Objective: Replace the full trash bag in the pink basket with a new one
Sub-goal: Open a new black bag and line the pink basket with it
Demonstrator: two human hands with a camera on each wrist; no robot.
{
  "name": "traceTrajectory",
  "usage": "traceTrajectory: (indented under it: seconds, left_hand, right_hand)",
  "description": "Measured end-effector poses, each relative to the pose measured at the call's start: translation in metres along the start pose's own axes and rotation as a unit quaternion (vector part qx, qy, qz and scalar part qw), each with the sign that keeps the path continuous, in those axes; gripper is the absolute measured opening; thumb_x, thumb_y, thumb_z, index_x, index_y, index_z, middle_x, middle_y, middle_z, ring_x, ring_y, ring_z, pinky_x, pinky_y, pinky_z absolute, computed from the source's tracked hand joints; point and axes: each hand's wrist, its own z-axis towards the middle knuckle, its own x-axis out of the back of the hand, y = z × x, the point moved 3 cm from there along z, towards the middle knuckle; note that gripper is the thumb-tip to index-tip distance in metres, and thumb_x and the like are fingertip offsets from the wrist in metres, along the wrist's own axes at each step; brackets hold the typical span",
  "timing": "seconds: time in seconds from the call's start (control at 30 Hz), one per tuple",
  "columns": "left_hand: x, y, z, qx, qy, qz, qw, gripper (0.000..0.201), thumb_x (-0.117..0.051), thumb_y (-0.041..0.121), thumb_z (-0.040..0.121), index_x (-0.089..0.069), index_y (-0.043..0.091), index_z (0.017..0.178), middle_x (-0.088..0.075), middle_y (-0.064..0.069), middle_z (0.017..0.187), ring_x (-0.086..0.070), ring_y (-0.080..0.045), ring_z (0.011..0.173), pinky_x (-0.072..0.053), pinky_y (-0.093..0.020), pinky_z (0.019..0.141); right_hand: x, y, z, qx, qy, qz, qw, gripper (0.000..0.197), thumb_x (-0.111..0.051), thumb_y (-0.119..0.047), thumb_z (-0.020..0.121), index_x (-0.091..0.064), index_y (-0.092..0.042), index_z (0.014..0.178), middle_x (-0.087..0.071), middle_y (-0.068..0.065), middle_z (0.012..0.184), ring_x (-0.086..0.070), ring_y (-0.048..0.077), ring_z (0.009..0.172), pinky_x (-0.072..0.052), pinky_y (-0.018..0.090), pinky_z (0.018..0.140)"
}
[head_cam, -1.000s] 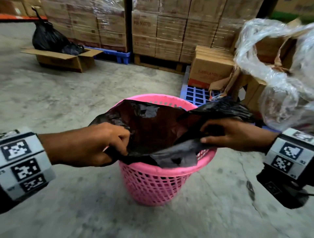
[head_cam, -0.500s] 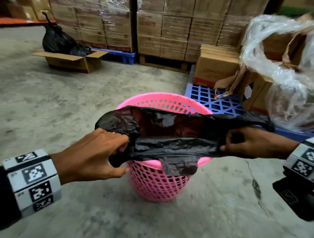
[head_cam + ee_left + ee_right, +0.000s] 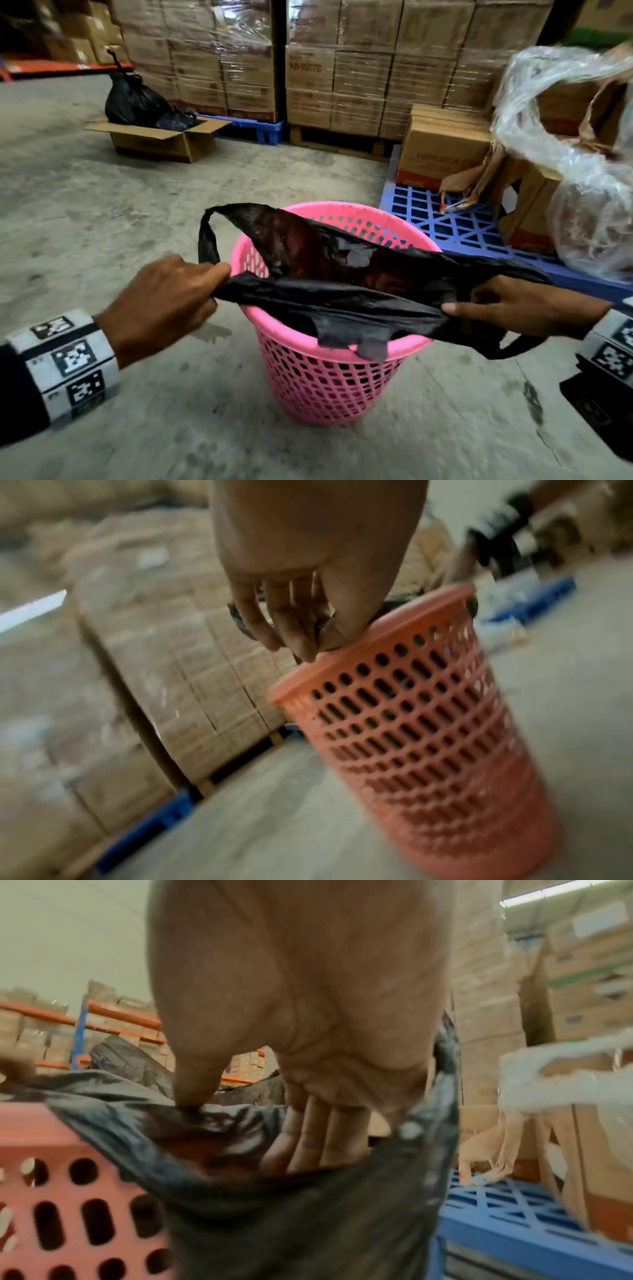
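A pink perforated basket (image 3: 329, 383) stands on the concrete floor. A thin black trash bag (image 3: 342, 294) is stretched across its mouth, its near edge drooping over the front rim. My left hand (image 3: 164, 301) grips the bag's left end beside the rim, a bag handle (image 3: 207, 236) looping above it. My right hand (image 3: 507, 308) pinches the right end with the thumb on top and the fingers inside the bag (image 3: 274, 1191). In the left wrist view my left hand (image 3: 301, 626) holds black film at the basket (image 3: 428, 737) rim. A full black bag (image 3: 137, 102) sits in a cardboard box at the far left.
The open cardboard box (image 3: 161, 140) stands far left on the floor. Shrink-wrapped carton stacks (image 3: 308, 61) line the back. A blue pallet (image 3: 455, 226) with boxes and crumpled clear plastic wrap (image 3: 575, 154) lies to the right of the basket.
Both hands have drawn apart, pulling the bag's mouth wider and tauter over the basket. The left hand moved left and down to the rim; a handle loop now sticks up.
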Motion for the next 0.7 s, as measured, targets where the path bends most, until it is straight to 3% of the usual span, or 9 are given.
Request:
traceTrajectory:
  seconds: [0.03,0.1,0.2,0.27,0.33,0.43,0.57,0.63,0.7]
  left_hand:
    - [0.002,-0.006,0.003,-0.011,-0.026,0.062,0.998,0.012,-0.041,0.021,0.064,-0.042,0.018,0.075,-0.06,-0.004,0.053,-0.052,-0.032,0.041,-0.026,-0.026,0.046]
    - [0.007,-0.011,0.002,0.019,-0.083,0.077,0.993,0.02,-0.049,0.021,0.059,-0.039,0.018,0.076,-0.057,-0.003,0.048,-0.051,-0.032,0.038,-0.022,-0.026,0.042]
    - [0.024,-0.002,0.0,0.027,-0.048,-0.065,0.996,0.032,-0.055,0.036,0.059,-0.041,0.025,0.085,-0.045,0.01,0.049,-0.054,-0.025,0.048,-0.025,-0.025,0.04]
    - [0.031,0.017,0.005,-0.049,-0.04,-0.098,0.993,0.034,-0.056,0.04,0.064,-0.05,0.025,0.094,-0.046,0.015,0.067,-0.049,-0.013,0.063,-0.027,-0.023,0.054]
    - [0.025,0.034,0.013,-0.124,-0.036,-0.075,0.989,0.033,-0.055,0.043,0.071,-0.058,0.025,0.098,-0.054,0.009,0.084,-0.049,-0.013,0.079,-0.031,-0.027,0.068]
    - [0.005,0.043,0.021,-0.124,-0.026,-0.12,0.985,0.027,-0.049,0.042,0.078,-0.063,0.027,0.096,-0.061,0.005,0.089,-0.053,-0.015,0.084,-0.028,-0.023,0.071]
    - [0.0,0.039,0.027,-0.106,0.006,-0.193,0.975,0.029,-0.041,0.043,0.081,-0.065,0.026,0.085,-0.064,0.009,0.081,-0.047,-0.004,0.082,-0.022,-0.017,0.068]
    - [0.003,0.037,0.027,-0.126,0.011,-0.182,0.975,0.022,-0.042,0.04,0.085,-0.059,0.028,0.081,-0.06,0.012,0.078,-0.045,-0.002,0.079,-0.02,-0.019,0.07]
    - [0.008,0.035,0.024,-0.131,0.013,-0.216,0.967,0.018,-0.041,0.041,0.089,-0.054,0.031,0.082,-0.057,0.016,0.079,-0.045,0.002,0.079,-0.024,-0.017,0.077]
  right_hand:
    - [0.001,0.001,0.0,-0.007,-0.013,-0.025,1.0,0.069,-0.049,-0.078,0.061,-0.069,-0.012,0.066,-0.066,0.0,0.058,-0.061,0.01,0.053,-0.05,0.025,0.058]
    - [0.004,0.001,-0.001,0.01,-0.035,-0.068,0.997,0.066,-0.044,-0.079,0.057,-0.067,-0.017,0.058,-0.061,-0.005,0.05,-0.052,0.003,0.041,-0.043,0.02,0.051]
    - [0.01,-0.008,-0.005,0.109,0.0,-0.075,0.991,0.059,-0.042,-0.081,0.061,-0.062,-0.026,0.053,-0.061,-0.008,0.053,-0.053,0.004,0.046,-0.041,0.017,0.051]
    - [0.014,-0.022,-0.011,0.206,0.066,-0.09,0.972,0.058,-0.043,-0.08,0.066,-0.06,-0.025,0.058,-0.063,-0.012,0.063,-0.056,0.007,0.052,-0.039,0.015,0.048]
    - [0.01,-0.04,-0.017,0.283,0.084,-0.093,0.951,0.05,-0.051,-0.074,0.068,-0.058,-0.025,0.067,-0.061,-0.01,0.07,-0.056,0.007,0.058,-0.038,0.014,0.049]
    - [-0.008,-0.058,-0.022,0.355,0.068,-0.148,0.921,0.043,-0.055,-0.068,0.073,-0.06,-0.029,0.088,-0.054,-0.015,0.08,-0.052,0.0,0.072,-0.043,0.018,0.062]
    - [-0.02,-0.061,-0.019,0.385,0.023,-0.155,0.91,0.031,-0.057,-0.057,0.08,-0.066,-0.03,0.089,-0.044,-0.027,0.077,-0.043,-0.01,0.076,-0.037,0.013,0.067]
    - [-0.015,-0.061,-0.02,0.387,0.016,-0.11,0.915,0.023,-0.057,-0.049,0.083,-0.068,-0.029,0.083,-0.051,-0.024,0.079,-0.052,-0.004,0.076,-0.043,0.018,0.067]
    - [-0.007,-0.061,-0.024,0.392,0.02,-0.053,0.918,0.02,-0.058,-0.037,0.087,-0.069,-0.025,0.076,-0.063,-0.013,0.079,-0.06,0.002,0.072,-0.045,0.018,0.064]
